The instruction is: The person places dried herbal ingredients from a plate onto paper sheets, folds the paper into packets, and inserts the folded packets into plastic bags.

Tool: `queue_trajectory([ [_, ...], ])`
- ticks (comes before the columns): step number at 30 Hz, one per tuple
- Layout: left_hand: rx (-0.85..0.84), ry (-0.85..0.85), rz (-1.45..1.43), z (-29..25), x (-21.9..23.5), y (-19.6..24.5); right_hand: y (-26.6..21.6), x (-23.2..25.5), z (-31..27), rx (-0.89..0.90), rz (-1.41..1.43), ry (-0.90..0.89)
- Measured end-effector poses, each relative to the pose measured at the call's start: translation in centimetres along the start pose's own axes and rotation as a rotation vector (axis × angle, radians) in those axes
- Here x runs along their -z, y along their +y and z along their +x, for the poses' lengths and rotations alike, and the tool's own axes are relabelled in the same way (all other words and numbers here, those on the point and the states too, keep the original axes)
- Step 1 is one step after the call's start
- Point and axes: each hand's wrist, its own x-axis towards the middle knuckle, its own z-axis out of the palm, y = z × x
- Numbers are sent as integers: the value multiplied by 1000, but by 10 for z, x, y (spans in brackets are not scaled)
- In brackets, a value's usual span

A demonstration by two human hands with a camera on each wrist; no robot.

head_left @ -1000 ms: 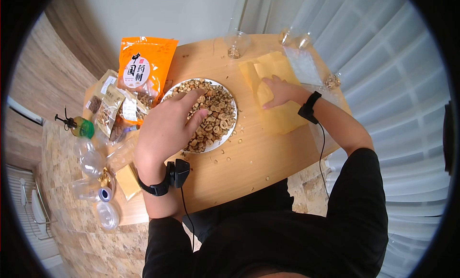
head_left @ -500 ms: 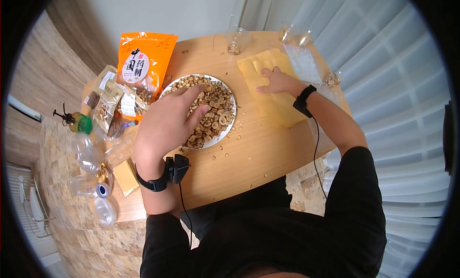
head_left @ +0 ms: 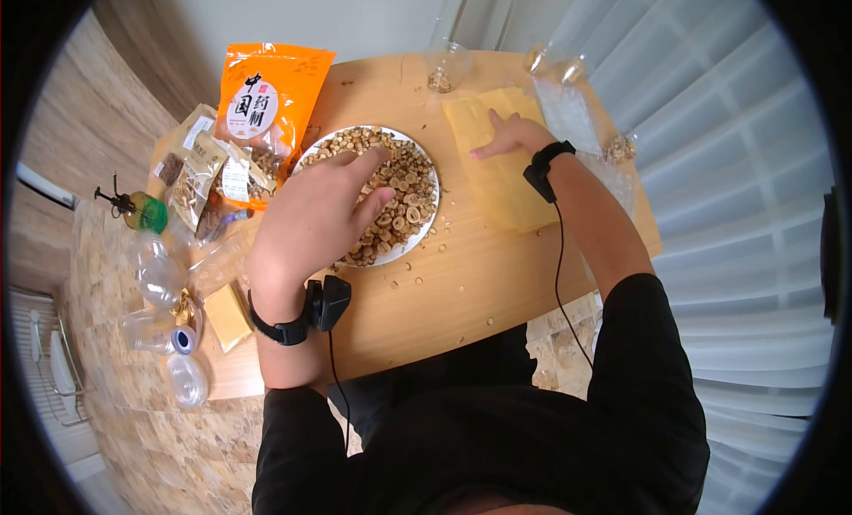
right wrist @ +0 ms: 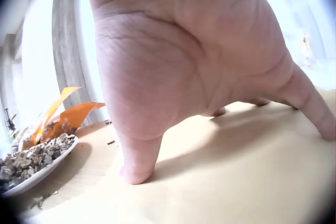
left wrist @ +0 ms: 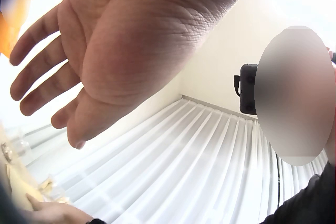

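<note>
My right hand (head_left: pixel 515 138) rests with spread fingertips on a yellow paper sheet (head_left: pixel 506 191) on the right half of the table. In the right wrist view the palm of this hand (right wrist: pixel 194 61) arches over the paper, the thumb tip pressing on it. Over a white plate (head_left: pixel 436 206) heaped with dried brown slices (head_left: pixel 408 200) hovers my left hand (head_left: pixel 311 213), hiding the plate's near left part. The left wrist view shows that hand's palm (left wrist: pixel 126 50) bare, with loosely extended fingers.
An orange pouch (head_left: pixel 275 89) stands behind the plate, with smaller packets (head_left: pixel 202 173) to its left. A spray bottle (head_left: pixel 146 211), clear plastic cups (head_left: pixel 160 280) and a yellow block (head_left: pixel 229 318) line the left side. At the back stands a clear cup (head_left: pixel 441 75).
My right hand has slid across the paper toward its far side, and the ridges in the paper have flattened. My left hand stays over the plate.
</note>
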Motion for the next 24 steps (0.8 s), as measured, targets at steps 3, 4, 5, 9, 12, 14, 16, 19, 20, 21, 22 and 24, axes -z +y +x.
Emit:
queue_trajectory([
  [3, -17, 1, 36, -1, -5, 3, -1, -2, 7, 8, -58, 41],
  [4, -34, 6, 62, -1, -7, 8, 1, -3, 8, 17, -50, 52],
  [5, -24, -42, 70, -1, -7, 16, 3, -5, 9, 33, -44, 61],
  [9, -235, -94, -8, -8, -50, 35, 18, -12, 22, 203, 16, 112],
  [12, -255, -213, -41, -39, -59, 46, 20, -21, 29, 143, 64, 140],
  [14, -248, -303, -209, -61, -45, 47, 16, -23, 14, 236, 122, 229],
  [16, -95, -68, -220, -94, -44, 24, 24, -27, 13, 337, 163, 252],
  [19, 232, 245, -115, -156, -40, -17, 22, -6, -22, 376, 183, 264],
  [20, 422, 337, -102, -177, -40, -27, 23, -3, -27, 413, 191, 355],
  [21, 498, 394, 3, -198, -42, -41, 25, 0, -35, 447, 199, 445],
  [22, 624, 391, 22, -214, -40, -46, 23, 6, -46, 454, 203, 436],
  [24, 672, 383, 85, -242, -46, -64, 9, 26, -76, 573, 160, 460],
])
